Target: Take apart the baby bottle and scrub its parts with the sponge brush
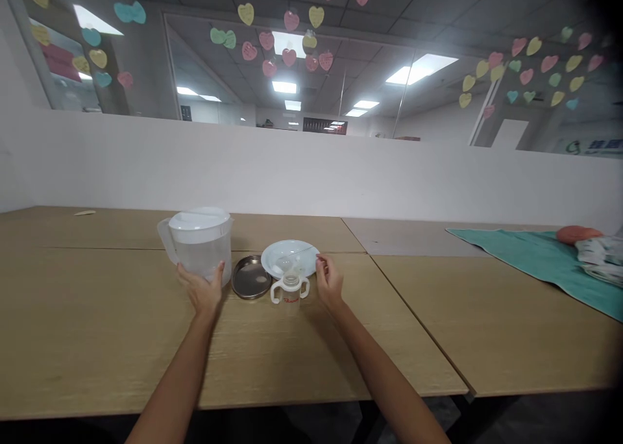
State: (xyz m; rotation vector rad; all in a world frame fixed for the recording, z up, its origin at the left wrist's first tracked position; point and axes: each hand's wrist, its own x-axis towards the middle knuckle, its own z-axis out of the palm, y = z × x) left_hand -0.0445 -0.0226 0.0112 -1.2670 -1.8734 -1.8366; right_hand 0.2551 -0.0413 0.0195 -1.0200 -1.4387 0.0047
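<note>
My left hand point(203, 291) cups the front of a translucent lidded pitcher point(202, 249), thumb and fingers spread around its lower side. Clear liquid seems to fill much of it. My right hand point(329, 280) is at the right rim of a white dish point(307, 257), its fingertips pinched together; what they hold, if anything, is too small to make out. A small clear thing point(285, 262) lies in the dish, with a thin line running toward my right fingers. Just in front stands an uncapped clear baby bottle point(291, 295) with two white handles and red lettering.
A round dark metal pan point(251, 279) sits between pitcher and dish. On the right, a teal cloth point(516, 252) bears an orange item point(577, 234) and patterned fabric point(601, 256). A white wall point(292, 171) backs the wooden tables point(263, 359); a pale flat piece point(85, 213) lies far left.
</note>
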